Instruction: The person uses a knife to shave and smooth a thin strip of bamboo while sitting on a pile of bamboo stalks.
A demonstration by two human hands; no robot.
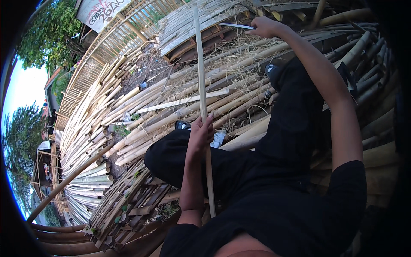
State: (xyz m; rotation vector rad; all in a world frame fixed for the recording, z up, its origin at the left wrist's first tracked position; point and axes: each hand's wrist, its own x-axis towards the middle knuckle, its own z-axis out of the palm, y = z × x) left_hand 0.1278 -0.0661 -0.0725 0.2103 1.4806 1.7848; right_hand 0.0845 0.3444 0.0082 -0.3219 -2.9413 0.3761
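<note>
White, slanted sign board (pixel 102 12) with red and black lettering sits far left. Left hand (pixel 200 136) is wrapped around a pale, thin bamboo strip (pixel 200 77) standing upright at centre; right hand (pixel 264 26), far, grips a knife (pixel 236 26).

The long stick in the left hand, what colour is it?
Pale yellowish tan, seen in the head view: bamboo strip.

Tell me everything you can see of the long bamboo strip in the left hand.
The bamboo strip is a thin, pale, flat slat of split bamboo, straight and long. The left hand grips it low down; it runs from beside the person's lap up past the stacked poles toward the picture's top. The right hand, apart from it, holds a blade.
</note>
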